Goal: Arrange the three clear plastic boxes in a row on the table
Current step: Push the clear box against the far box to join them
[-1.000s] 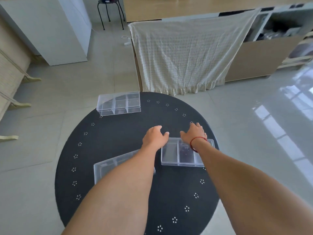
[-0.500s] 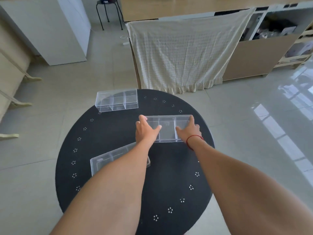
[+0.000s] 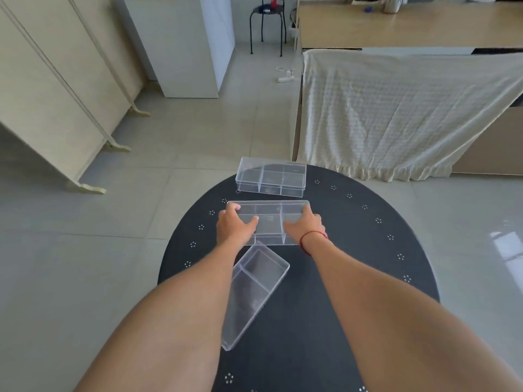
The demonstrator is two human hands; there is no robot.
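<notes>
Now clear divided middle box (image 3: 268,219), both hands gripping

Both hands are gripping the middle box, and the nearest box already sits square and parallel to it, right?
Not quite. In the head view both hands, left hand and right hand, do grip the middle box, but the nearest box lies skewed, not parallel.

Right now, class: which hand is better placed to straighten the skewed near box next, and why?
Left. The left hand is directly above the near box, which lies under the left forearm; the right hand sits further right.
</notes>
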